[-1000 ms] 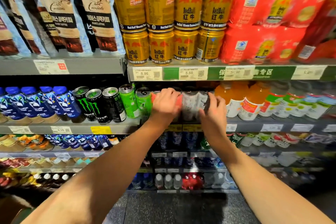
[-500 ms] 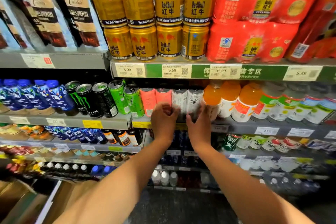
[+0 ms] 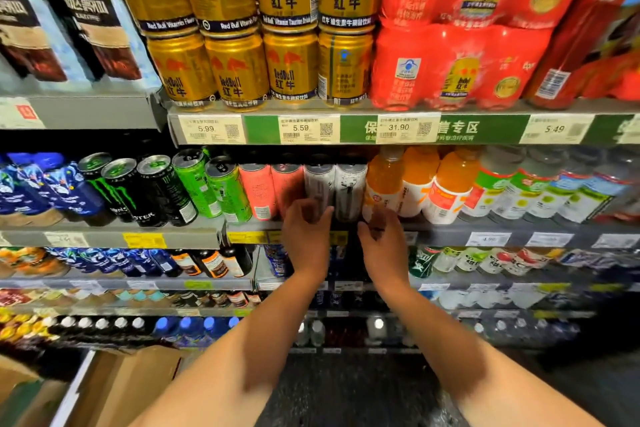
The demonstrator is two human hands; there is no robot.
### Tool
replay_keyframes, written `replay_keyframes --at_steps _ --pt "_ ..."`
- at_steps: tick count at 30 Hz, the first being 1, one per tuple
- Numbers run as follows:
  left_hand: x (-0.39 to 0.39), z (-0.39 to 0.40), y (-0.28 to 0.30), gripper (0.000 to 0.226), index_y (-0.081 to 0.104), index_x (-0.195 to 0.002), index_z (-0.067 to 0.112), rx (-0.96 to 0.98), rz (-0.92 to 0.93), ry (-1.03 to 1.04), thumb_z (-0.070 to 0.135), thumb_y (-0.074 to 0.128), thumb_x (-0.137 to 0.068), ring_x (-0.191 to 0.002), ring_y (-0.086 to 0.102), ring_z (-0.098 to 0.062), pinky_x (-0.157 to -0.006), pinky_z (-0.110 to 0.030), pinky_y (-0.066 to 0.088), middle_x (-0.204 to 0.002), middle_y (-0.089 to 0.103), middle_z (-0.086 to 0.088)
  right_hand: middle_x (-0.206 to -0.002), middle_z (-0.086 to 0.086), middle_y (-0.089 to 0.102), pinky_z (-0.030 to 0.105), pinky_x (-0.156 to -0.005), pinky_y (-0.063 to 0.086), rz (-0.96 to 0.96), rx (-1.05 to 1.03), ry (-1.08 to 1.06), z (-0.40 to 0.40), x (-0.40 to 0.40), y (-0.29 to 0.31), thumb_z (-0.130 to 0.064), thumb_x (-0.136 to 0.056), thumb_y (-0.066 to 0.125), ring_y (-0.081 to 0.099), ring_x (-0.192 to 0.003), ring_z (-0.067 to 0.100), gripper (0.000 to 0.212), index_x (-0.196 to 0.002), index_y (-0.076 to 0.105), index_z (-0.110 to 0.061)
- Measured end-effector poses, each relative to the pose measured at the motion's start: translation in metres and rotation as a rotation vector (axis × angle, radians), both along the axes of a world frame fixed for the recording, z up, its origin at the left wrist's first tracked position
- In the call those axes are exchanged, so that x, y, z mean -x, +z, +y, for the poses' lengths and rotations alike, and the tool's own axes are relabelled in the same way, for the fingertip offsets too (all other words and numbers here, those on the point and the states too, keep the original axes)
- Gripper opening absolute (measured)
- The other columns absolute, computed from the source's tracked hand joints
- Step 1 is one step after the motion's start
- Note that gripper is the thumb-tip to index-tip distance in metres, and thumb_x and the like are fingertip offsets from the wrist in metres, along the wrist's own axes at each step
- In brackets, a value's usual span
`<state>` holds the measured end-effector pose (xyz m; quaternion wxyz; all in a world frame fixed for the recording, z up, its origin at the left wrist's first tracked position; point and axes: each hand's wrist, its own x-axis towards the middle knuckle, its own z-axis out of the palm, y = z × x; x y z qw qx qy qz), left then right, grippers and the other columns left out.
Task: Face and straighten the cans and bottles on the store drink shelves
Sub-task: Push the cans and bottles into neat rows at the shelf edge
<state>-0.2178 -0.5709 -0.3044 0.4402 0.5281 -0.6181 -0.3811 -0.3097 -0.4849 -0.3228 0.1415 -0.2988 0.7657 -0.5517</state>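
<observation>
On the second shelf point(image 3: 114, 237) two pink cans point(image 3: 258, 191) and two white cans point(image 3: 349, 189) stand upright side by side, between green cans point(image 3: 227, 189) and orange bottles point(image 3: 384, 180). My left hand point(image 3: 306, 236) hovers just in front of the base of the right pink can and left white can, fingers spread and holding nothing. My right hand point(image 3: 382, 241) is below the right white can and the first orange bottle, fingers loosely curled and empty. Both hands sit at the shelf's front lip.
Gold Red Bull cans point(image 3: 291, 69) and red multipacks point(image 3: 457, 66) fill the shelf above. Black Monster cans point(image 3: 138, 191) and blue bottles point(image 3: 48, 184) stand to the left, green-labelled bottles point(image 3: 540, 194) to the right. Lower shelves hold more bottles. A cardboard box point(image 3: 128, 388) sits on the floor at lower left.
Both hands have come off the pink and white cans and dropped to the shelf's front edge, fingers spread. The view has moved closer and slightly left.
</observation>
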Motion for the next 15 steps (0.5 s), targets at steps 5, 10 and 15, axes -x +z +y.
replay_keyframes --at_steps 5,10,15 --pt "0.013 0.018 -0.002 0.015 0.065 -0.090 0.026 -0.023 0.062 -0.197 0.030 0.078 -0.084 -0.077 0.061 0.006 -0.070 -0.012 0.044 -0.081 0.065 0.018 -0.093 0.013 0.058 0.015 -0.062 0.039 0.021 0.108 -0.279 0.020 0.032 0.012 0.002 -0.087 0.064 0.058 -0.083 0.023 0.018 -0.103 0.057 -0.002" --pt "0.038 0.031 -0.002 0.028 0.069 -0.111 0.023 -0.055 0.023 -0.327 0.033 0.076 -0.085 -0.093 0.064 -0.003 -0.084 -0.023 0.052 -0.099 0.070 0.015 -0.118 0.008 0.049 0.042 -0.097 0.043 0.022 0.089 -0.408 0.041 0.066 0.017 -0.021 -0.087 0.068 0.050 -0.108 0.026 0.049 -0.130 0.048 -0.008" --pt "0.060 0.042 -0.001 0.031 0.062 -0.109 0.030 -0.103 0.009 -0.292 0.035 0.078 -0.083 -0.090 0.061 0.001 -0.080 -0.017 0.048 -0.099 0.065 0.018 -0.121 0.003 0.056 0.024 -0.086 0.049 -0.030 0.139 -0.325 0.053 0.098 0.017 -0.024 -0.086 0.074 0.059 -0.107 0.017 0.043 -0.125 0.056 -0.023"
